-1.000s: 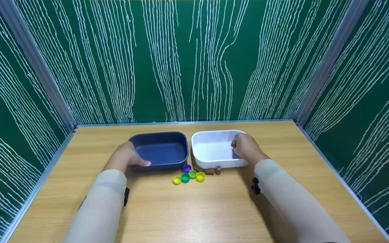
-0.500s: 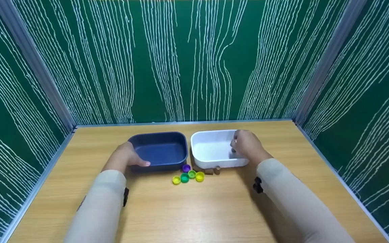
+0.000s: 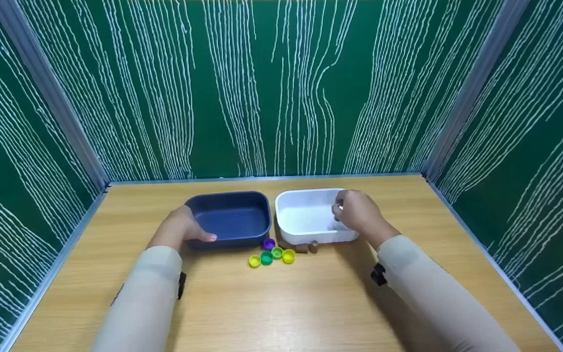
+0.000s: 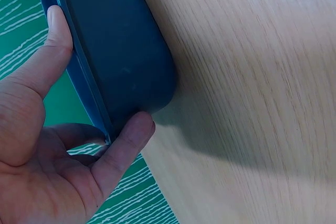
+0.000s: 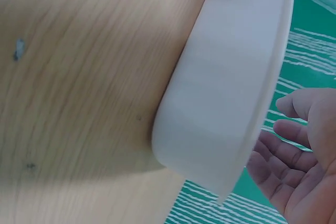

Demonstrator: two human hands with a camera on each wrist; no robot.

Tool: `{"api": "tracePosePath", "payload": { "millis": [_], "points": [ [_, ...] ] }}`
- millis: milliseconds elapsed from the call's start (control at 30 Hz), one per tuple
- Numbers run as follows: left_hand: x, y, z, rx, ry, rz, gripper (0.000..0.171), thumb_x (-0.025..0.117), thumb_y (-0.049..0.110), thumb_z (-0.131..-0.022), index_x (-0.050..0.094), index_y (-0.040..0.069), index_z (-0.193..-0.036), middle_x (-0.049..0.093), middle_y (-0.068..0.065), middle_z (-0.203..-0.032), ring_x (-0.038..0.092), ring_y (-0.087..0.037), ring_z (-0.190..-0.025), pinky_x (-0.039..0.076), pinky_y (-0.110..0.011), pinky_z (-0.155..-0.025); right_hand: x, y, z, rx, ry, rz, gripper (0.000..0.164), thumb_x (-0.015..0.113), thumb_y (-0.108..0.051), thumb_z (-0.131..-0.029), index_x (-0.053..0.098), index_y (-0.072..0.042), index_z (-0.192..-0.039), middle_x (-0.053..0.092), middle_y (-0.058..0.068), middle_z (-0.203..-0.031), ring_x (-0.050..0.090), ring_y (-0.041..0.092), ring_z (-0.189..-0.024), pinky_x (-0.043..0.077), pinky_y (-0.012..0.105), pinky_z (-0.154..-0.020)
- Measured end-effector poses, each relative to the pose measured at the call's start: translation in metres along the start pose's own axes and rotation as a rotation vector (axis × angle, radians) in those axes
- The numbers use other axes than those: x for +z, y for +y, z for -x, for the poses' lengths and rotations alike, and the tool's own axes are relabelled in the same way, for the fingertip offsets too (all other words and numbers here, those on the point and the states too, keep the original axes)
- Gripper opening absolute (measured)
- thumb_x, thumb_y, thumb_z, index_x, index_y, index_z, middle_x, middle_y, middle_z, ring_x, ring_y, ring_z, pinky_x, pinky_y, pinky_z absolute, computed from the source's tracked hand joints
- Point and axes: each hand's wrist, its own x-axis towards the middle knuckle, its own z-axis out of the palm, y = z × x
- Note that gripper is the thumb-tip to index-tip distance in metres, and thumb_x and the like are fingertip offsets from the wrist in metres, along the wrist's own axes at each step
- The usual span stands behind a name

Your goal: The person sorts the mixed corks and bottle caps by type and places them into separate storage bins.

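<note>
My left hand (image 3: 179, 227) grips the left end of a dark blue tub (image 3: 232, 241). Its thumb (image 4: 59, 30) lies on the front rim and a fingertip touches the outer end wall in the left wrist view. Over the right end of a white tub (image 3: 311, 237) is my right hand (image 3: 358, 211), its fingers loosely curled at or just above the inside. The right wrist view shows this hand (image 5: 302, 163) beyond the rim, with nothing visible between thumb and fingers. Whether its fingers touch the tub is hidden.
In front of the tubs lie a purple cap (image 3: 269, 244), a dark green cap (image 3: 267, 257), a light green cap (image 3: 277, 253), and two yellow caps, one at left (image 3: 254, 261). Small brown corks (image 3: 313, 247) lie against the white tub's front. Green walls surround the wooden table (image 3: 262, 313).
My right hand has loosened slightly, its fingers less tightly curled, and its forearm has shifted a little to the right. The left hand still holds the blue tub; the caps and corks lie unchanged.
</note>
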Motion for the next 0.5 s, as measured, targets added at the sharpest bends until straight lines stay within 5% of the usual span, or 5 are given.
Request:
{"api": "tracePosePath", "payload": {
  "millis": [300,500],
  "points": [
    [-0.002,0.001,0.007,0.039,0.005,-0.017,0.122,0.102,0.042,-0.087,0.032,-0.016,-0.168,0.045,-0.038,-0.170,0.051,-0.050,-0.155,0.037,-0.061,-0.138,0.000,-0.014,0.022,-0.213,0.139,0.077,0.025,0.076,-0.019,-0.106,0.082,0.002,-0.119,0.081,0.017,-0.111,0.075,0.030,-0.098,0.069,0.052,-0.093],
    [0.000,-0.001,0.002,0.033,0.012,-0.007,0.122,0.103,0.041,-0.086,0.033,-0.016,-0.168,0.047,-0.037,-0.169,0.052,-0.049,-0.152,0.038,-0.061,-0.138,0.002,-0.026,0.040,-0.275,0.158,0.109,0.026,0.080,-0.023,-0.104,0.083,-0.002,-0.118,0.081,0.015,-0.111,0.078,0.029,-0.099,0.071,0.050,-0.093]
  ]
}}
